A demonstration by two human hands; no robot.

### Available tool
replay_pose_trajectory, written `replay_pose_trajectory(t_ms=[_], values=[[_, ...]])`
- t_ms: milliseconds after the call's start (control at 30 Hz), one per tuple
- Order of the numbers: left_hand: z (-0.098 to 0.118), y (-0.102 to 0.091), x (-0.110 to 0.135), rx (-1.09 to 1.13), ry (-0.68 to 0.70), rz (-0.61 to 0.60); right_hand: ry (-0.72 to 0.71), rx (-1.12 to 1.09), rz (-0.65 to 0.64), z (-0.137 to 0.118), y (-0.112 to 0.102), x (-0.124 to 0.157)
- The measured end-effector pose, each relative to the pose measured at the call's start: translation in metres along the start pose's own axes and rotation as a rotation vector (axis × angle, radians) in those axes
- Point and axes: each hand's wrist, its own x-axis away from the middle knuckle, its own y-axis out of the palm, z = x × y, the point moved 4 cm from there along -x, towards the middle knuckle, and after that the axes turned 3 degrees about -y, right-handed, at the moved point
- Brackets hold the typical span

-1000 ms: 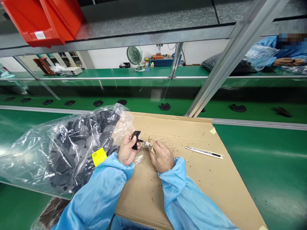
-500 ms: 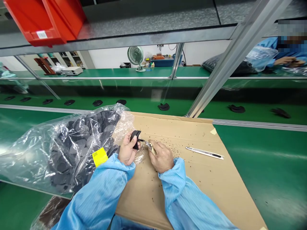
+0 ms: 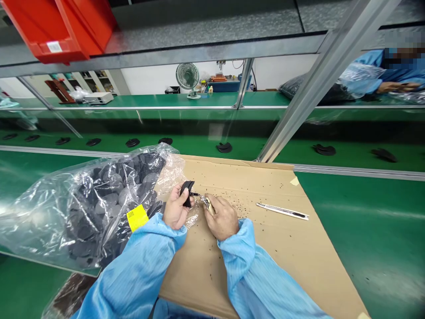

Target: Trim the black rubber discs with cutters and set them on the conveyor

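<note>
Clear bag of black parts (image 3: 89, 204) left of your left hand (image 3: 175, 211), knife (image 3: 282, 211) right of your right hand (image 3: 223, 218), left pinching a curved black piece (image 3: 187, 190), right clasping nippers (image 3: 206, 202).

Your left hand (image 3: 175, 212) curled shut, thumb above grip; your right hand (image 3: 223, 218) fisted just right of it, forearms converging.

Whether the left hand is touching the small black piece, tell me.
Touching. The head view shows the left hand pinching the black piece between thumb and fingers, no gap.
</note>
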Motion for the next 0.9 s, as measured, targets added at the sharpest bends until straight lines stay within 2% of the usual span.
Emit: replay_pose_trajectory(t_ms=[400, 467, 667, 900], values=[[-0.001, 0.001, -0.001, 0.018, -0.027, -0.002, 0.057, 0.034, -0.119, -0.001, -0.002, -0.003], [0.000, 0.000, -0.002, 0.019, -0.032, 0.008, 0.083, -0.017, -0.106, 0.000, -0.002, -0.003], [0.004, -0.009, -0.009, 0.054, -0.040, 0.050, 0.164, -0.178, 0.047, 0.003, -0.010, -0.004], [0.002, -0.012, -0.011, 0.153, -0.179, 0.038, 0.107, -0.187, -0.005, -0.003, -0.009, -0.002]])
